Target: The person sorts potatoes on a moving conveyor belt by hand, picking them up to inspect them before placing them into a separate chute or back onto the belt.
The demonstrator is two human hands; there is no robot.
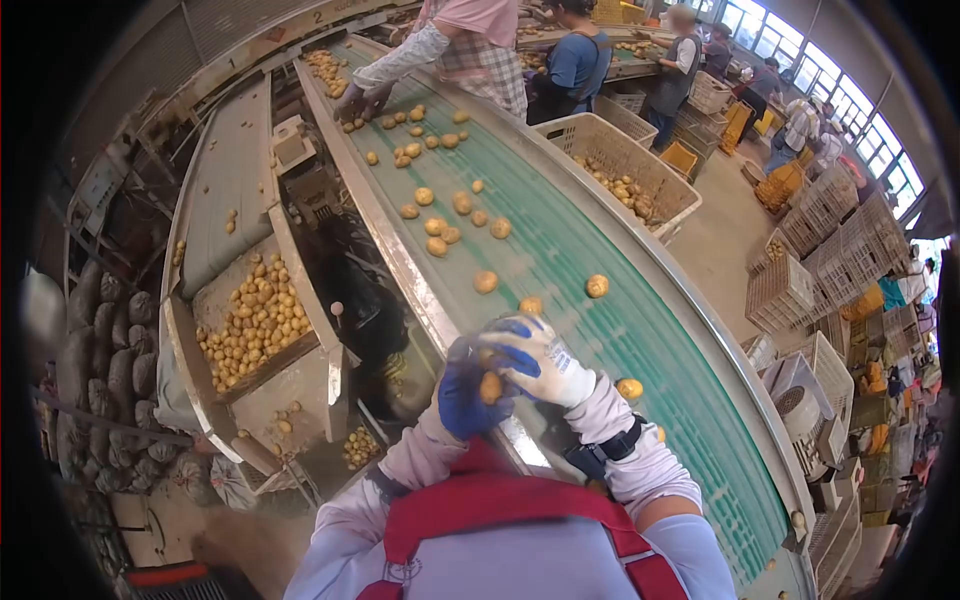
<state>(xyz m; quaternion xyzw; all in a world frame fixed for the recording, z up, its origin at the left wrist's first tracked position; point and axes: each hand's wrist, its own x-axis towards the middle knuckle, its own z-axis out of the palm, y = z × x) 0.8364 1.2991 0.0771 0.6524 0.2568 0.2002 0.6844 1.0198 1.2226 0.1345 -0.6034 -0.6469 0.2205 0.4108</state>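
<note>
A brownish-yellow, rounded potato (490,387) sat between one person's gloved hands, above the left edge of the green belt (690,450). The left hand (464,385), in blue, had its grip closed around it; the right hand (543,363), in white and blue, curled over its top, though the overlap made it impossible to tell whether those fingers pinched it. The white glove bore print too small to read; "1" and "2" marked the far-left beam (270,42). Three loose potatoes (597,286) lay just beyond the hands, one more (629,388) to the right.
</note>
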